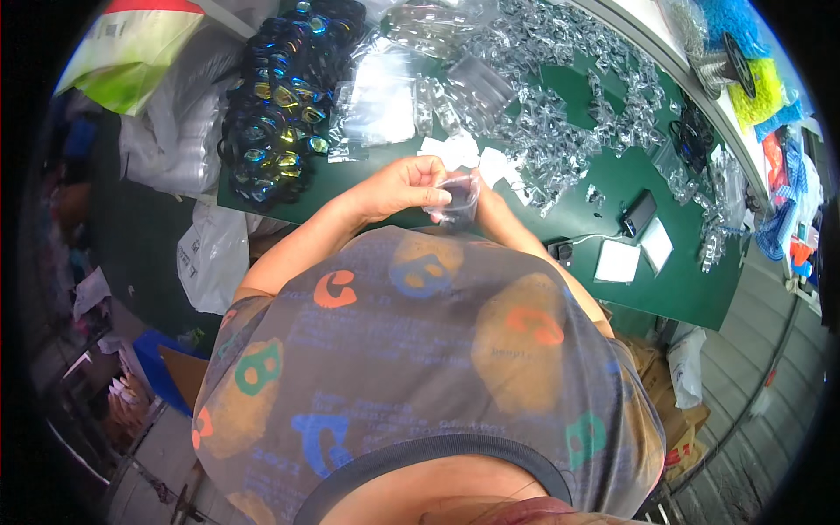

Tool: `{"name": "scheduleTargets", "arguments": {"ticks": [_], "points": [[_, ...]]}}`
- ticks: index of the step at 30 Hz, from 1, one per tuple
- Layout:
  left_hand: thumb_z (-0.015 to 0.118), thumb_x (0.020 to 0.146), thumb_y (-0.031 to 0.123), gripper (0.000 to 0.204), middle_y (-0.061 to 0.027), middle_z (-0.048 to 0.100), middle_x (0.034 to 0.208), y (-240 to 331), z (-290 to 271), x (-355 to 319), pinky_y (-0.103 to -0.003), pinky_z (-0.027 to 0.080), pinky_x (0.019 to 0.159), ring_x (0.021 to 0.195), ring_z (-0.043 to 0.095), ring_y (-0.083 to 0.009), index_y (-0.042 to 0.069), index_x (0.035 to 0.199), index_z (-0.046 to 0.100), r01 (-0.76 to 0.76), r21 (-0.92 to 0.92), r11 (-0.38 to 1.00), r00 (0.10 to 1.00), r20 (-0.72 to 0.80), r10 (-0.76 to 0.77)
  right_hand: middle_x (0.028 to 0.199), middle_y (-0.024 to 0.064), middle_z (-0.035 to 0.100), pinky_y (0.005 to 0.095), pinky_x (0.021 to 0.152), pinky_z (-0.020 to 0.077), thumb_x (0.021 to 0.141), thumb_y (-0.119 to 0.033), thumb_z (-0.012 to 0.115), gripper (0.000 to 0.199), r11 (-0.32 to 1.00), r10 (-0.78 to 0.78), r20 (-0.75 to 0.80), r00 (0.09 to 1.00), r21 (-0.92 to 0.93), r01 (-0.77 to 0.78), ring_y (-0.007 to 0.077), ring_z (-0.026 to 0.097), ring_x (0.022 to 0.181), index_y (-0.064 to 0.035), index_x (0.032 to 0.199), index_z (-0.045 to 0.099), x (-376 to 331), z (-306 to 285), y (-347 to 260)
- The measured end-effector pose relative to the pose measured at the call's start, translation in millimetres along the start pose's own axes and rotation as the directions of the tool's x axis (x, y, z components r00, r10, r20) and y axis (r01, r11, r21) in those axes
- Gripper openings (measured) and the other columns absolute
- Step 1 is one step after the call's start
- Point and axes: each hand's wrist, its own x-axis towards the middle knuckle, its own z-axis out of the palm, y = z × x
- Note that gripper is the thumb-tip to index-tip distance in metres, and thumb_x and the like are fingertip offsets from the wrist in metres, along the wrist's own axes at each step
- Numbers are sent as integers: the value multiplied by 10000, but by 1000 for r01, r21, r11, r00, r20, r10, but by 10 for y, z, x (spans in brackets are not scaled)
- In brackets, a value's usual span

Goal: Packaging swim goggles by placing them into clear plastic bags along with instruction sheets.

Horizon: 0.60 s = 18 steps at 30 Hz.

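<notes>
Between my two hands, close to my chest at the near edge of the table, is a small clear plastic bag. My left hand is closed, thumb and fingers pinching the bag's left side. On the other side, my right hand grips the bag, its fingers mostly hidden behind the plastic. White paper pieces lie just beyond the hands. Whether anything is inside the bag cannot be made out.
A heap of black items with shiny iridescent pieces sits left on the green table. Flat clear bags lie beside it. Many small clear plastic pieces spread to the right. A black device and white cards rest near-right.
</notes>
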Motion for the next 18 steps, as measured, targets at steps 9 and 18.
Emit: {"name": "scheduleTargets", "arguments": {"ticks": [9,18], "points": [[675,908,31,126,-10,621,904,257,-85,-173,-283,494,803,878,627,-121,58,941,556,-214,639,739,844,-261,469,937,75,663,307,768,486,1078,-541,240,674,987,-156,-391,907,-102,126,159,593,822,-22,1042,668,41,-110,344],[729,887,81,47,-87,662,1185,-6,267,76,-362,460,984,1153,598,-207,55,903,693,-238,650,721,900,-131,416,998,124,675,368,844,480,1073,-531,237,656,916,-312,-295,903,-348,203,227,621,928,-13,1157,631,135,-98,441]]}}
